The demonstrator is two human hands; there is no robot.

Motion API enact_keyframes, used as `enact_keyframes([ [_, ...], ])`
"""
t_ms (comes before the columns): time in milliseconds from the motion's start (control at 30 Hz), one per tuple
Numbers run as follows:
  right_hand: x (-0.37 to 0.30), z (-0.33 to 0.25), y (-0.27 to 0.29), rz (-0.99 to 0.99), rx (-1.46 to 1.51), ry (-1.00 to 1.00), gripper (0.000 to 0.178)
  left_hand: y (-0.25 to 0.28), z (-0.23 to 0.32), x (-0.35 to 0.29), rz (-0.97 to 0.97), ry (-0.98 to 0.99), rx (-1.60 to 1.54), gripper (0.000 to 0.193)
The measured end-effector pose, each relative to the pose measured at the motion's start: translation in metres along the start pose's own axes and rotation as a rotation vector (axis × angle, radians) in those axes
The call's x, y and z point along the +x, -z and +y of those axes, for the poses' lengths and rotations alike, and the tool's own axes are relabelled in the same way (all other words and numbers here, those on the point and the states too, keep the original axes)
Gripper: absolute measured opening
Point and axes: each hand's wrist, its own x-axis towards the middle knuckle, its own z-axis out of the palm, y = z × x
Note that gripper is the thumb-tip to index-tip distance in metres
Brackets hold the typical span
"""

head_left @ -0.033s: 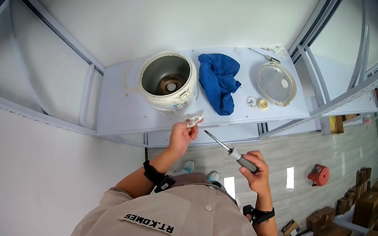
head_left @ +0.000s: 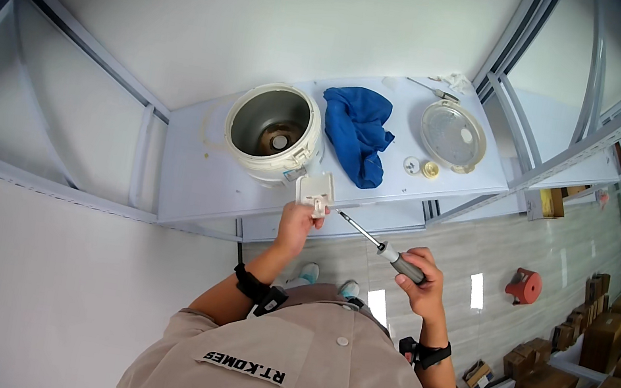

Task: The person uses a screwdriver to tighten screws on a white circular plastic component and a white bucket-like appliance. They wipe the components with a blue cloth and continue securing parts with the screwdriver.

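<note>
My hands are apart, each closed on something. Left hand (head_left: 294,228): fingers pinch the lower end of a white plastic part (head_left: 317,187), held at the bench's (head_left: 195,189) front edge, just in front of the pot (head_left: 262,169). Right hand (head_left: 420,279): wrapped around the grey handle of a screwdriver (head_left: 390,255), off the front edge, tip pointing toward the part, near my left fingers. Pot open, left of the bench's middle. Blue cloth (head_left: 360,133) beside it; round lid (head_left: 452,137) toward the right end. Second screwdriver (head_left: 445,96) near the back right corner.
</note>
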Motion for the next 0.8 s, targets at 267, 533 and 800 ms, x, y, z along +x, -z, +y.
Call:
enact_keyframes([
  [267, -0.003, 0.003, 0.009, 0.079, 0.020, 0.018, 0.044, -0.033, 0.005, -0.004, 0.056, 0.100, 0.223, 0.034],
  [533, 0.003, 0.009, 0.010, 0.128, 0.014, 0.031, 0.044, -0.035, 0.010, 0.005, -0.141, 0.070, -0.123, 0.048],
  [800, 0.005, 0.018, 0.019, 0.093, -0.009, 0.030, 0.043, -0.078, 0.033, 0.004, -0.102, 0.140, -0.253, 0.055],
])
